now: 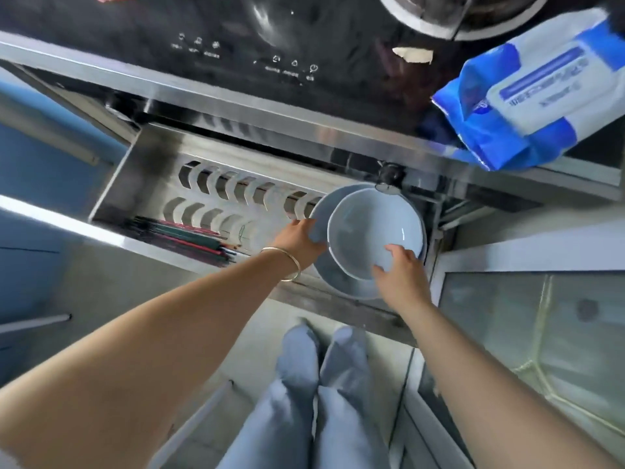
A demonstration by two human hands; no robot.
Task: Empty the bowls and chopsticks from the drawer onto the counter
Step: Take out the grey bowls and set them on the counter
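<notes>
Both hands are down in the open drawer (142,184), each on a pale blue dish. The left hand (299,239), a thin bangle (285,262) on its wrist, grips the rim of the wider, flatter bowl (319,214) at about its nine o'clock edge, thumb over the lip. The right hand (397,270) pinches the deeper bowl (373,231) at roughly five o'clock on its rim, thumb inside. That deeper bowl stands nested against the flatter one, both tipped up on edge with their open faces turned toward the person, at the right end of the slotted white rack (223,194). The bowls are plain glazed blue-grey and look smooth, so the grip probably wants to stay firm. To the left, around eight o'clock from the left hand, the chopsticks (182,240) lie in a dark bundle along the drawer's near wall, long axis running left to right; the left hand is clearly the nearer. The worktop (101,22) is at twelve o'clock, above and behind the drawer, so the lift likely goes up and away. A blue wipes pack (527,106) overhangs its edge at two o'clock and could get in the way.
</notes>
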